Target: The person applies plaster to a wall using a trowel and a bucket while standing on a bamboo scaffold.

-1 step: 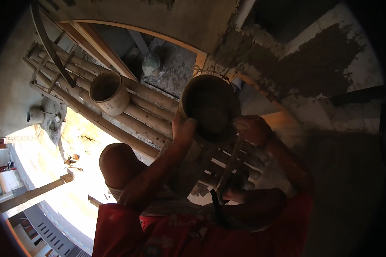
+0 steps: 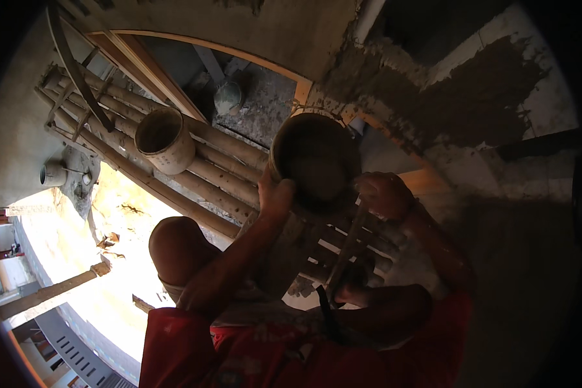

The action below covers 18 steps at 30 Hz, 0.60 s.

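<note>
I hold a round, dark bucket [image 2: 313,161] up in front of me with both hands. My left hand [image 2: 275,194] grips its left rim and my right hand [image 2: 383,194] grips its right rim. The inside of the bucket is dark, so I cannot tell what it holds. Below it are the bamboo poles [image 2: 226,174] of a scaffold that I am perched on. My bare left knee [image 2: 174,249] and red shorts [image 2: 239,355] fill the lower part of the view.
A second, lighter bucket [image 2: 165,139] lies on the bamboo poles to the left. A wall with a fresh patch of dark plaster [image 2: 472,97] rises at the right. An arched opening [image 2: 252,103] shows a small pot [image 2: 228,97] inside. Bright ground [image 2: 64,252] lies far below at left.
</note>
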{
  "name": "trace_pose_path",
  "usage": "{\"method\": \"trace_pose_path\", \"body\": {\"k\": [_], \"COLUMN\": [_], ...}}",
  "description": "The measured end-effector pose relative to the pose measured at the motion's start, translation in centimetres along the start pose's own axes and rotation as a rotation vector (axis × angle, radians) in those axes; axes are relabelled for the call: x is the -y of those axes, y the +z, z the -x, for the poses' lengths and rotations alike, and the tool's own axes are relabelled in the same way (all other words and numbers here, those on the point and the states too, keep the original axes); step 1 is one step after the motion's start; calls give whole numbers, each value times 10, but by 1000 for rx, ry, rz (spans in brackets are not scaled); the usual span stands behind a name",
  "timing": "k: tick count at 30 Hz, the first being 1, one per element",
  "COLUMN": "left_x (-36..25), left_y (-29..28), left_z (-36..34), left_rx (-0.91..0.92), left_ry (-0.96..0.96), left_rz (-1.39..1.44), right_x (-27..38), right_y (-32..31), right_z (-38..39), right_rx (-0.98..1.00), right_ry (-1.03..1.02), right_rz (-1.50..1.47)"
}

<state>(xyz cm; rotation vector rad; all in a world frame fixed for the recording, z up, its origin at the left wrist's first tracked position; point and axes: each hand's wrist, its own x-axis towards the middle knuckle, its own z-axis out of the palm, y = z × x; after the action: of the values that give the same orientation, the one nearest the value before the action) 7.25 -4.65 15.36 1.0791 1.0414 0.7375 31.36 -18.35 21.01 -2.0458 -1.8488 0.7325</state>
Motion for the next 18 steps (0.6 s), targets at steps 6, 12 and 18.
{"method": "trace_pose_path", "body": {"k": [6, 12, 18], "left_x": [-5, 4, 0], "left_y": [-9, -9, -16], "left_z": [1, -2, -3], "left_rx": [-20, -43, -57], "left_ry": [37, -11, -44], "left_rz": [44, -27, -70], "right_x": [32, -77, -16], "right_y": [-91, -101, -164], "right_z": [-1, -38, -18], "right_rx": [72, -65, -344], "right_ry": [-15, 105, 370], "right_rz": [-167, -141, -219]}}
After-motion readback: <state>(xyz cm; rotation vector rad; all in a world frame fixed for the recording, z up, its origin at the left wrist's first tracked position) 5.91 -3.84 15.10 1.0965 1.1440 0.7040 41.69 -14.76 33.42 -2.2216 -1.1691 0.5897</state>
